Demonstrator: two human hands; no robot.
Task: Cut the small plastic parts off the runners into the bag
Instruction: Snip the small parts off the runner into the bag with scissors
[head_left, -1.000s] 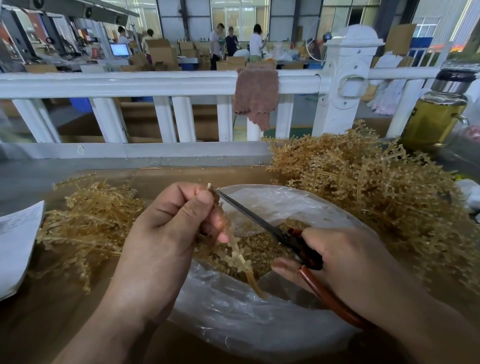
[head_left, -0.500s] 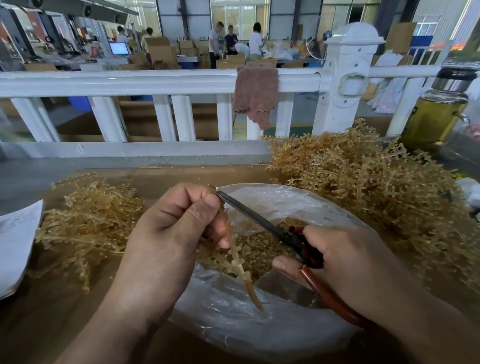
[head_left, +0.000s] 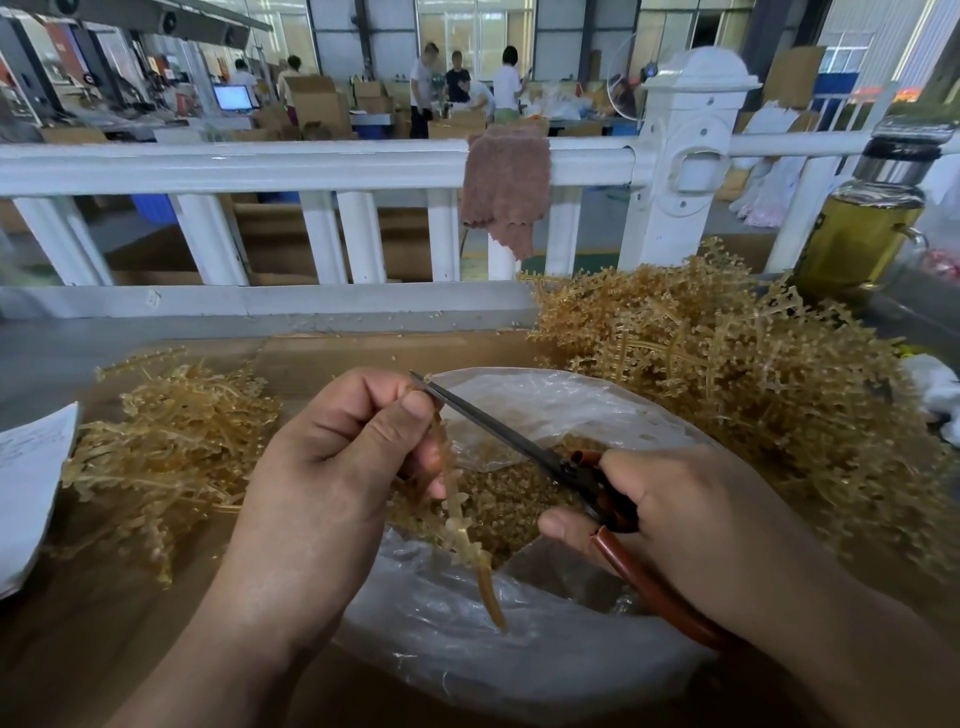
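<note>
Runner (head_left: 458, 519) lowered slightly, scissors (head_left: 498, 425) at top

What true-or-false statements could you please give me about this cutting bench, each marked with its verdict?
1. The left hand holds a runner above the bag. True.
2. The right hand holds a knife. False: it grips red-handled scissors.
3. The bag is empty. False: cut parts lie inside it.
4. A brownish cloth hangs over the white railing. True.
</note>
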